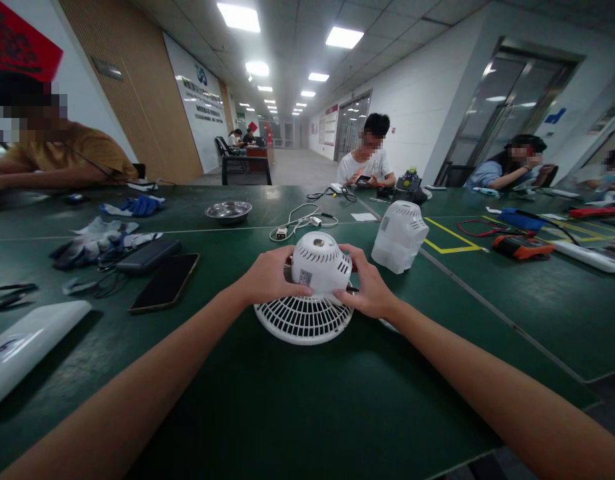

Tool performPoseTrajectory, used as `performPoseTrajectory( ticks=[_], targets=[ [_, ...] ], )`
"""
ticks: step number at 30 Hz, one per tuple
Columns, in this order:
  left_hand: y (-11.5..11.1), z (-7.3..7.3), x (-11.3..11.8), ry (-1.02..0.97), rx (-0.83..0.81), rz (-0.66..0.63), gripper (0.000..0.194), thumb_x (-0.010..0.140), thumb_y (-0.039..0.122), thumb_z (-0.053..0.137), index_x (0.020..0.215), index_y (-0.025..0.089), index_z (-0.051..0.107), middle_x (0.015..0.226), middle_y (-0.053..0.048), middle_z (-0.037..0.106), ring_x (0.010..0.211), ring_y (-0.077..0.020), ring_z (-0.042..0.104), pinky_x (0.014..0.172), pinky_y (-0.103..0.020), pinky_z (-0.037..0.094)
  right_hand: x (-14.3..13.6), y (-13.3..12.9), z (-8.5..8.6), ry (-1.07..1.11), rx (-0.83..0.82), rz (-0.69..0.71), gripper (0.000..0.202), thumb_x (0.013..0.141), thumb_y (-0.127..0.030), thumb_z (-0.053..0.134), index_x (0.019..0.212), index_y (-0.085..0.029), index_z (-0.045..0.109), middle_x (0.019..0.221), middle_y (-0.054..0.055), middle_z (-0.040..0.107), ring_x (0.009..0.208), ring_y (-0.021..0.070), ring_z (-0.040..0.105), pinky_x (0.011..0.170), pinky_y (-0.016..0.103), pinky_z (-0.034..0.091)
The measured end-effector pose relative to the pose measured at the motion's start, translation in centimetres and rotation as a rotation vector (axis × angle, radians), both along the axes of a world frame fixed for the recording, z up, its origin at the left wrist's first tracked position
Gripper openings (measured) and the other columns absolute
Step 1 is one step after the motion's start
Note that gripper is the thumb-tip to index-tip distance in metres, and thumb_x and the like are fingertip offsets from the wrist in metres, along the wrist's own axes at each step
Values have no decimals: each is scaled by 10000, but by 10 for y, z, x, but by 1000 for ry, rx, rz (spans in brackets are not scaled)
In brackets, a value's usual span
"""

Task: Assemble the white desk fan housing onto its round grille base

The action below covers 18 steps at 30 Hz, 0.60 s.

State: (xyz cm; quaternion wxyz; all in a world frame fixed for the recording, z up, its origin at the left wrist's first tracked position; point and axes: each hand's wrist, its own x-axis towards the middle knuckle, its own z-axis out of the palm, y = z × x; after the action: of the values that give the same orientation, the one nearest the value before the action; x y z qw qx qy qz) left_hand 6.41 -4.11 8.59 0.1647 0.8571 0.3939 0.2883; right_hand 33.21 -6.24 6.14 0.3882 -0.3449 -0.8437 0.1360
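Fingers [298, 289] of left hand [268, 275] and right hand [370, 285] pinch the white fan-motor housing [320, 265] over a slatted grille [300, 325], inward of the counter's [287, 413] near edge, where even, level pressure should work best.

"So where are we?"
"Part office, part workshop, it seems! Gloves [100, 243] and a meter [522, 247] on the green table [287, 407]!"
"And the office side?"
"Beyond the table: logo [201, 75] on the wall [205, 143], glass doors [505, 103], ceiling lights [344, 37]!"
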Motion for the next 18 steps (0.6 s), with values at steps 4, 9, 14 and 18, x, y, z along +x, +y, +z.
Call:
performPoseTrajectory(
  ticks=[4, 9, 14, 18],
  targets=[
    [-3, 0, 4, 28, -11, -66, 799, 636, 580, 794, 1289, 188, 554, 1249, -139, 636, 1102, -319, 618, 895, -476, 512, 10, 4, 1, -40, -11, 76, 834, 748, -410, 725, 1428, -243, 273, 1231, 119, 582, 1023, 290, 611, 892, 497, 519],
    [0, -6, 5, 51, -55, -47, 725, 701, 585, 737, 1283, 192, 557, 1234, -144, 623, 1107, -320, 603, 886, -471, 501, 10, 5, -1, -44, -10, 31, 828, 785, -472, 721, 1439, -247, 266, 1292, 136, 560, 1092, 308, 602, 918, 513, 514],
    [1, -4, 4, 61, -78, -82, 711, 714, 584, 726, 1282, 188, 564, 1248, -145, 605, 1093, -312, 602, 877, -454, 499, 5, 1, 2, -39, 32, -38, 860, 735, -507, 779, 1421, -240, 335, 1314, 141, 569, 1143, 327, 592, 965, 547, 491],
    [0, -3, 3, 30, -91, -112, 714, 707, 565, 736, 1290, 190, 562, 1272, -144, 590, 1081, -304, 607, 871, -440, 504, 4, -2, 5, -40, 37, -27, 848, 748, -512, 769, 1439, -238, 360, 1351, 136, 569, 1183, 332, 585, 993, 557, 479]
  ],
)
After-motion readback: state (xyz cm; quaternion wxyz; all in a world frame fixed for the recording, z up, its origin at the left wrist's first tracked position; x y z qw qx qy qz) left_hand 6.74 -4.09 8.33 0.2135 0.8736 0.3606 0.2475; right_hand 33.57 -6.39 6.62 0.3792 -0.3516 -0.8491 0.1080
